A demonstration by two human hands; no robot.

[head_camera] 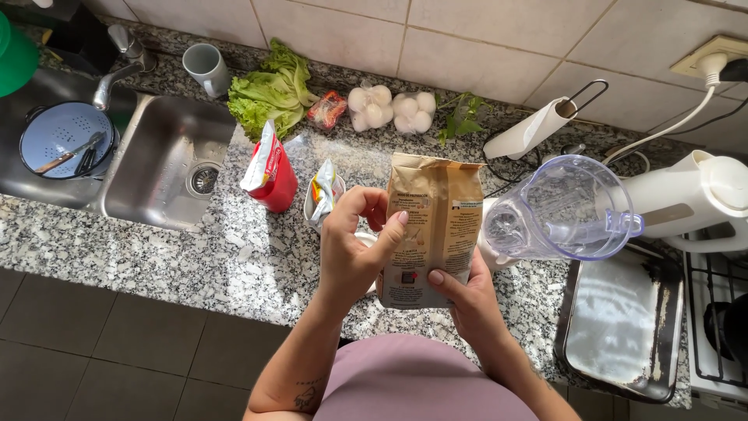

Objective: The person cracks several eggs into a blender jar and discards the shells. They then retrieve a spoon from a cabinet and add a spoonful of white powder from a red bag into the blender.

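Observation:
A brown paper bag with a printed back panel stands upright in both my hands above the granite counter. My left hand grips its left edge, thumb across the front. My right hand holds the bottom right corner from below. The bag's top is folded shut. Just right of it sits a clear blender jug on a white base.
A red bag and a small open packet stand left of the paper bag. Lettuce, bagged eggs, a grey mug, a steel sink with a blue colander, a metal tray and a stove surround them.

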